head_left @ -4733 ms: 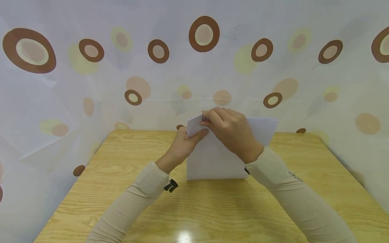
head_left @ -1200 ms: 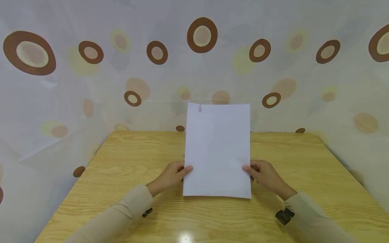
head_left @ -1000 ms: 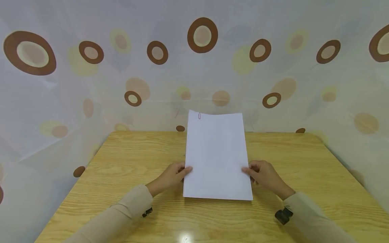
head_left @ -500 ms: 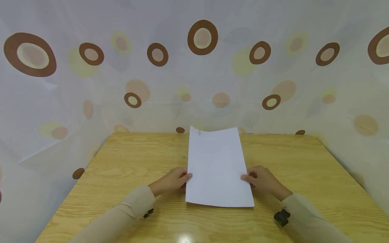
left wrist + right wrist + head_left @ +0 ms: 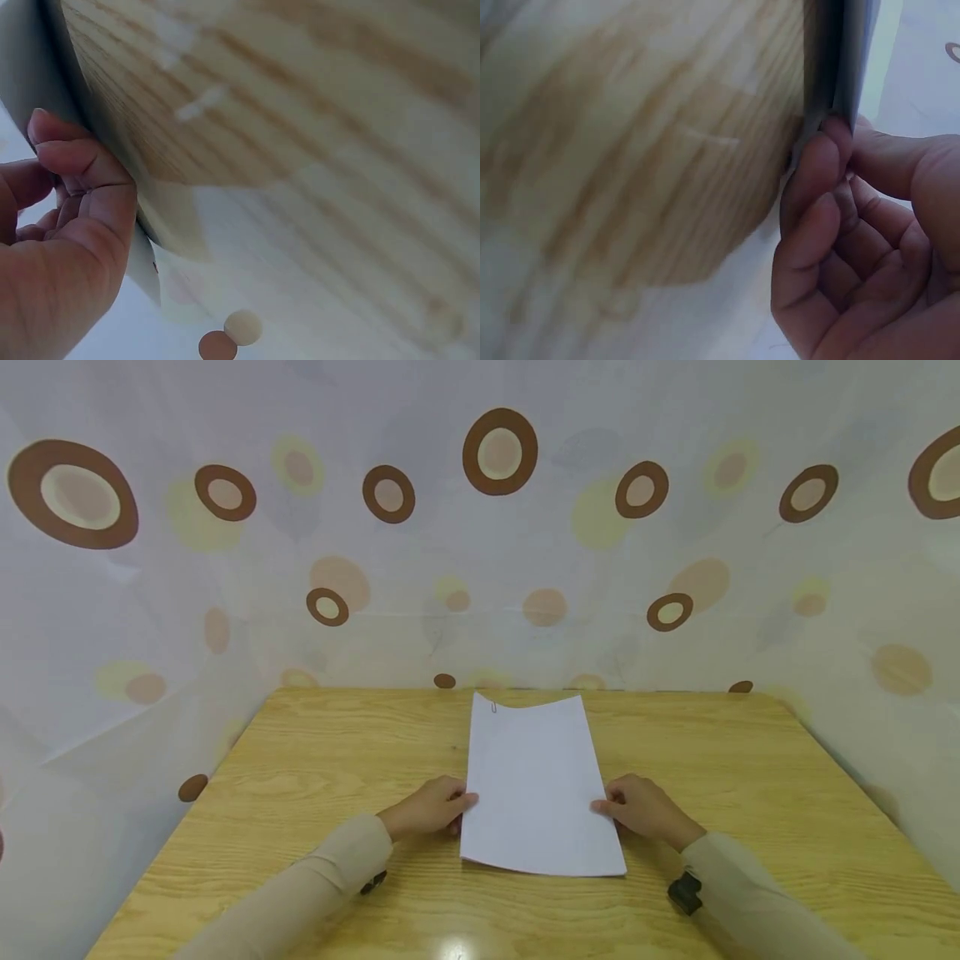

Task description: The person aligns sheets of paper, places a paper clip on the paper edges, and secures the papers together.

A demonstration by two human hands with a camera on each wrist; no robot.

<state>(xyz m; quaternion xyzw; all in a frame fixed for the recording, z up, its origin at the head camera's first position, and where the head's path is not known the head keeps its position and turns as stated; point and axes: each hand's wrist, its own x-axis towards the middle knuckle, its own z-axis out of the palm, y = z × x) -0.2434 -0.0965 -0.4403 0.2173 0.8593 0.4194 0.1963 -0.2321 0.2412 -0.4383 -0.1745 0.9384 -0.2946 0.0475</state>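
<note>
A stack of white paper [image 5: 534, 793] lies tilted low over the wooden table in the head view, its far edge sagging in the middle. Near its far left corner sits a small paper clip [image 5: 493, 707]. My left hand [image 5: 431, 806] pinches the left edge, thumb on top and fingers underneath. On the opposite side my right hand [image 5: 645, 808] pinches the right edge the same way. In the left wrist view the curled fingers [image 5: 90, 161] press against the sheets from below. The right wrist view shows the paper's edge [image 5: 853, 60] between thumb and forefinger.
The wooden table [image 5: 337, 735] spreads out around the paper on all sides. Behind it hangs a pale sheet [image 5: 420, 560] printed with brown and yellow circles. Black straps [image 5: 685, 893] show at both cuffs.
Earlier my right hand was at the stack's top corner by the clip. Since then both hands have taken the side edges, and the upright stack has been lowered towards the table.
</note>
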